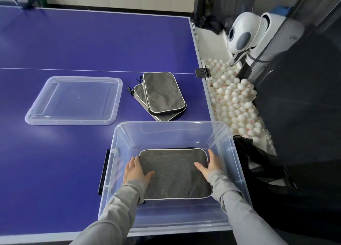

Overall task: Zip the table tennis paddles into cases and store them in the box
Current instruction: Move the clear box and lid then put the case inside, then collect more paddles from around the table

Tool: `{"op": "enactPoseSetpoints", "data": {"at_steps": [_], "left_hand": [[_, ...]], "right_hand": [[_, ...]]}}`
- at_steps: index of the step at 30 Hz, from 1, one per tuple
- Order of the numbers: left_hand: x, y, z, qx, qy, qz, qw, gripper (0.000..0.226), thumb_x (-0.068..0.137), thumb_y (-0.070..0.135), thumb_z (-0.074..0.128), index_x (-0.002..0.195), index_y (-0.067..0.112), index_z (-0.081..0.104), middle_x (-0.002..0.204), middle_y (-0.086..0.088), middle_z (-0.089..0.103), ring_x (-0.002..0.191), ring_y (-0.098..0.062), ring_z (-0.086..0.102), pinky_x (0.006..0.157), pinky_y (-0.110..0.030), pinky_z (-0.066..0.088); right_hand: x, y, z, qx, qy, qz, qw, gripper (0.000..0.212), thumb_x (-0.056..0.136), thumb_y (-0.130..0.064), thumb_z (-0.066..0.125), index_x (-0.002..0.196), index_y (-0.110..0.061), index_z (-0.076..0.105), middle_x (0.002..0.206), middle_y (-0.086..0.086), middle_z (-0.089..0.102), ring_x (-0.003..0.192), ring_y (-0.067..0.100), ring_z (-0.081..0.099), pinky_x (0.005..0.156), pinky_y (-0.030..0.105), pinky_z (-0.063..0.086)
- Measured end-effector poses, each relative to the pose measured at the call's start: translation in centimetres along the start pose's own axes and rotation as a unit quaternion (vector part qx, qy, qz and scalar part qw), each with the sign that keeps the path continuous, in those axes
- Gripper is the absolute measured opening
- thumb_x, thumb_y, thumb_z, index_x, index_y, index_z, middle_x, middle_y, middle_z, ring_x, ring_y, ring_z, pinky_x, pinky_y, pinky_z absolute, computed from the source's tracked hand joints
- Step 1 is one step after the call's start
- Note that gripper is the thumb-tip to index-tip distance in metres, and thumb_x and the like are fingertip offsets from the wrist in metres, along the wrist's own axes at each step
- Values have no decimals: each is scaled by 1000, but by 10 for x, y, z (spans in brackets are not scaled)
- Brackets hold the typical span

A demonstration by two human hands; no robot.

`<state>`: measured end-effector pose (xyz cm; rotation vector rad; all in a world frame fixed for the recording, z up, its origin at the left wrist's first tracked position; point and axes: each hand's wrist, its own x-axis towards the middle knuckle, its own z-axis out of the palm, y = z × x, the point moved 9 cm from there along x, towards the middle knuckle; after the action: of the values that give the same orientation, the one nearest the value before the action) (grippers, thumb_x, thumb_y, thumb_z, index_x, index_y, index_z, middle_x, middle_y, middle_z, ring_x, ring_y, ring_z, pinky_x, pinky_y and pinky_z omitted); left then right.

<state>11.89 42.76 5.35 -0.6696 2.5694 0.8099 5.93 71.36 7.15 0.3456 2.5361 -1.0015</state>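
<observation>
Reaching into one clear plastic box [238, 171] at the table's near edge, two hands steady one grey felt paddle case [173, 174] lying flat on its floor. The left hand [135, 172] and right hand [209, 165] lie with fingers straight along the case's short sides, thumbs on top. Bare floor shows around the case. Beyond, two more white-piped cases [162, 95] overlap on the blue table [73, 45]; one clear lid [73, 100] lies left. Many white balls [234, 100] fill a trough right.
</observation>
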Motion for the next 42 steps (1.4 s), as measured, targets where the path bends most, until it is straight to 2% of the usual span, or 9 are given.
{"op": "enactPoseSetpoints", "data": {"at_steps": [7,10,12,17,22,27,31,37,42], "left_hand": [[-14,52,-33,114,48,117,985,69,91,44,50,146,14,22,155,-2,21,145,-20,13,117,-34,13],[-25,64,-54,115,86,144,979,68,92,42,49,147,16,20,156,-1,20,145,-19,13,117,-35,13],[-34,63,-72,105,118,146,977,67,93,43,47,148,16,19,156,0,19,145,-19,13,116,-35,13],[-60,32,-115,69,174,134,973,67,93,43,47,147,13,22,156,-4,21,145,-22,13,117,-35,13],[-85,-42,-151,-1,216,63,974,65,93,37,51,146,11,26,155,-5,24,145,-23,16,116,-36,16],[-118,-153,-166,-18,245,-57,968,65,93,39,51,146,12,26,155,-5,25,144,-22,19,114,-33,18],[-148,-239,-159,-27,217,-135,966,66,93,40,50,147,12,24,155,-6,22,143,-23,20,114,-33,20],[-209,-367,-139,-59,177,-224,957,64,91,42,52,144,14,29,152,-6,30,138,-25,31,110,-37,29],[-274,-479,-92,-106,73,-325,937,57,91,44,50,139,17,34,139,-7,44,128,-27,43,102,-39,39]], "right_hand": [[-19,-48,-27,46,86,-101,990,57,86,-13,62,136,0,38,138,18,44,129,30,42,109,34,30],[-28,-80,-31,42,103,-158,981,52,87,-13,62,134,-1,43,134,18,47,126,31,44,106,37,35],[-35,-107,-26,33,95,-210,973,52,87,-14,61,134,-2,43,135,17,47,127,30,43,105,39,37],[-57,-175,16,-12,24,-311,950,53,90,-17,58,137,-4,38,140,13,43,133,26,37,107,26,23],[-93,-235,79,-58,-50,-386,919,52,90,-15,56,137,-1,37,141,17,42,133,30,35,109,31,23],[-151,-285,156,-126,-105,-480,862,50,89,-17,57,134,0,42,136,18,46,129,30,39,110,32,25],[-204,-305,228,-214,-132,-539,804,53,91,-26,53,138,-5,38,141,13,41,133,27,34,110,33,21],[-279,-299,355,-370,-229,-538,722,56,95,-33,46,143,-13,27,152,7,24,142,22,17,115,34,17],[-338,-269,446,-474,-309,-499,656,54,95,-32,47,141,-11,30,149,7,29,139,24,26,114,36,25]]}}
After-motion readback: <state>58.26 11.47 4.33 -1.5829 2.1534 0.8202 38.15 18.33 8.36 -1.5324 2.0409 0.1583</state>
